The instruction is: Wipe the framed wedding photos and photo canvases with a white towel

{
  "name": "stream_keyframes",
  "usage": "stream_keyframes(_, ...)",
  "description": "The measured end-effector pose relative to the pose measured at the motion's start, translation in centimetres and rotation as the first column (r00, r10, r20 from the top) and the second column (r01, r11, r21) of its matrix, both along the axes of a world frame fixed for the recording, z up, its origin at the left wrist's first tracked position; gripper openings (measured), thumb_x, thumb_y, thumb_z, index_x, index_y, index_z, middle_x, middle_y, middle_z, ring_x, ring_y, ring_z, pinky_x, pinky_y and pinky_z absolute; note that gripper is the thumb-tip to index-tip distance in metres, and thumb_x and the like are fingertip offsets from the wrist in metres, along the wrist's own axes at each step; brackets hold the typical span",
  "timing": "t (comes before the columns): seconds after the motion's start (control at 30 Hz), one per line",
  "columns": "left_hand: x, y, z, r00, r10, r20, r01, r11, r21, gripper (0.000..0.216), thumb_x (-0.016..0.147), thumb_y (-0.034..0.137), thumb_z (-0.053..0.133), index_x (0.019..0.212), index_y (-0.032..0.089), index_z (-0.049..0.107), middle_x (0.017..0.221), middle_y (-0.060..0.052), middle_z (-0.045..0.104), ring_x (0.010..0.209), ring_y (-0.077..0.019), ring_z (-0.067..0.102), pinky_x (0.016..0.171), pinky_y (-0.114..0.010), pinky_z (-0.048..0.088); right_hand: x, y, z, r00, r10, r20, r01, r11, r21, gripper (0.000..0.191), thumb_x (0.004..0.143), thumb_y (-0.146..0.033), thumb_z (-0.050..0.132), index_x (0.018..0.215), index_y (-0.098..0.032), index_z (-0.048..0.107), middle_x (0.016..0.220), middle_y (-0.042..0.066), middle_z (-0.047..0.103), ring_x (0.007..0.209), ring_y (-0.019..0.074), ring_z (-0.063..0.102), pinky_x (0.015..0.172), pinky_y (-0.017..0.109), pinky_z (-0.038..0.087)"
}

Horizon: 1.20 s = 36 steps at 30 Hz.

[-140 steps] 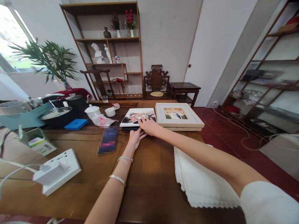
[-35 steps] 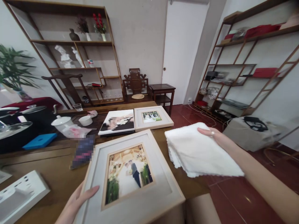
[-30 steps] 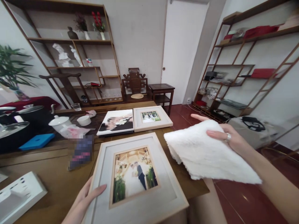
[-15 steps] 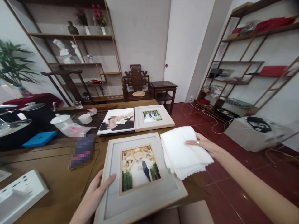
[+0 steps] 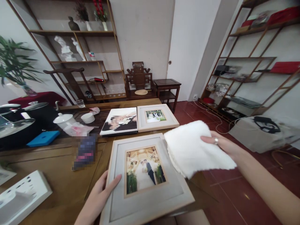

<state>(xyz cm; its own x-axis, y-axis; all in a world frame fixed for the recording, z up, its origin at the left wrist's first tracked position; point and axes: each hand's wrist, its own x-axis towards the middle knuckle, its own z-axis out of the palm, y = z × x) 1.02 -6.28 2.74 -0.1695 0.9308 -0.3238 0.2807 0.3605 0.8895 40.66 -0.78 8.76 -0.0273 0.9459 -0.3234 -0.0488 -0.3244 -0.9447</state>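
Note:
A light wooden picture frame (image 5: 173, 198) with a wedding photo stands tilted toward me at the table's near edge. My left hand (image 5: 100, 190) grips its left side, thumb on the front border, the other fingers mostly hidden behind. My right hand (image 5: 217, 143), with a ring on one finger, is closed on a folded white cloth (image 5: 194, 147). The cloth hangs at the frame's upper right side and overlaps its edge in view; whether it touches the frame I cannot tell. Behind lie another framed photo (image 5: 168, 123) and a photo panel (image 5: 127, 114) side by side.
On the wooden table (image 5: 61, 181) at left are a white tray-like object (image 5: 28, 200), a blue block (image 5: 43, 138), a white teapot (image 5: 63, 120), a small cup (image 5: 87, 117) and a black pot (image 5: 16, 128). Shelves (image 5: 250, 57) stand right, above red floor tiles (image 5: 234, 187).
My right hand has moved right and slightly up with the cloth, whose right corner now spreads farther out. The left hand keeps its grip on the frame. The whole view has shifted slightly.

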Motion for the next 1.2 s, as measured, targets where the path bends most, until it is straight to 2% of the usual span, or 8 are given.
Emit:
stream_keyframes(0.17,0.2,0.3,0.4,0.999,-0.026,-0.030,0.026,1.000,0.011,0.051,0.072,0.051,0.062,0.109,0.017,0.059,0.115,-0.008,0.066,0.109,-0.0294,0.058,0.095,-0.037,0.044,-0.2,-0.3,2.7,0.908,0.186,0.376,-0.266,0.948,0.174,0.040,0.057,-0.030,0.081,0.092,-0.018,0.068,0.088,0.006,0.070,0.081,0.0255,0.065,0.065,0.031,0.056)
stream_keyframes(0.3,0.3,0.6,0.6,0.997,-0.069,-0.047,0.070,0.997,0.031,0.046,0.074,0.050,0.060,0.106,0.017,0.060,0.114,-0.009,0.066,0.111,-0.0300,0.057,0.096,-0.038,0.043,-0.6,-0.1,3.8,0.818,0.326,0.474,-0.419,0.902,0.103,0.037,0.067,-0.033,0.073,0.101,-0.018,0.067,0.090,0.007,0.070,0.080,0.0246,0.065,0.063,0.028,0.055)
stream_keyframes(0.4,0.4,0.7,0.6,0.996,-0.080,-0.042,0.081,0.996,0.025,0.046,0.074,0.050,0.059,0.105,0.017,0.060,0.113,-0.010,0.066,0.109,-0.0302,0.058,0.094,-0.038,0.043,-0.6,0.3,4.2,0.773,0.275,0.572,-0.401,0.910,0.106,0.023,0.074,-0.038,0.066,0.082,-0.017,0.071,0.078,0.007,0.070,0.065,0.0221,0.064,0.051,0.027,0.051)
stream_keyframes(0.5,0.4,0.7,0.6,0.996,-0.083,-0.035,0.084,0.996,0.029,0.045,0.075,0.049,0.059,0.106,0.017,0.060,0.113,-0.010,0.066,0.108,-0.0296,0.059,0.094,-0.037,0.043,-0.8,0.5,4.2,0.695,0.024,0.718,-0.348,0.885,0.308,0.018,0.074,-0.038,0.063,0.069,-0.022,0.070,0.067,0.006,0.067,0.057,0.0228,0.060,0.045,0.031,0.050)
stream_keyframes(0.63,0.6,0.4,0.2,0.995,-0.081,-0.053,0.084,0.994,0.064,0.041,0.077,0.048,0.057,0.104,0.018,0.059,0.111,-0.009,0.067,0.108,-0.0286,0.059,0.093,-0.036,0.043,-3.4,-0.3,1.8,0.494,-0.452,0.743,-0.483,0.568,0.667,0.020,0.071,-0.020,0.055,0.080,-0.029,0.070,0.107,0.006,0.066,0.090,0.0298,0.063,0.077,0.045,0.053)
stream_keyframes(0.8,0.9,0.6,-0.2,0.999,-0.040,-0.033,0.042,0.997,0.058,0.050,0.076,0.050,0.058,0.113,0.018,0.049,0.099,-0.008,0.070,0.095,-0.0278,0.065,0.080,-0.035,0.050,-8.4,-1.4,-4.8,0.343,-0.304,0.889,-0.842,0.318,0.435,0.032,0.067,-0.002,0.045,0.080,-0.021,0.067,0.124,0.012,0.057,0.116,0.0293,0.051,0.087,0.047,0.048)
stream_keyframes(1.03,1.0,1.4,0.7,0.957,-0.085,-0.278,0.108,0.992,0.070,0.045,0.075,0.049,0.056,0.109,0.019,0.055,0.101,-0.009,0.070,0.098,-0.0306,0.063,0.083,-0.037,0.047,-9.7,-0.9,-5.7,0.224,-0.195,0.955,-0.843,0.453,0.290,0.031,0.055,-0.004,0.050,0.079,-0.019,0.064,0.134,0.014,0.046,0.132,0.0357,0.026,0.106,0.061,0.016)
stream_keyframes(1.2,1.9,1.1,-0.2,0.915,-0.055,-0.400,0.132,0.977,0.168,0.042,0.084,0.045,0.045,0.115,0.019,0.055,0.113,-0.012,0.062,0.112,-0.0321,0.054,0.097,-0.046,0.038,-10.5,-0.9,-5.5,0.151,-0.146,0.978,-0.824,0.528,0.206,0.037,0.060,-0.005,0.047,0.091,-0.019,0.063,0.135,0.011,0.048,0.134,0.0348,0.024,0.104,0.062,0.019)
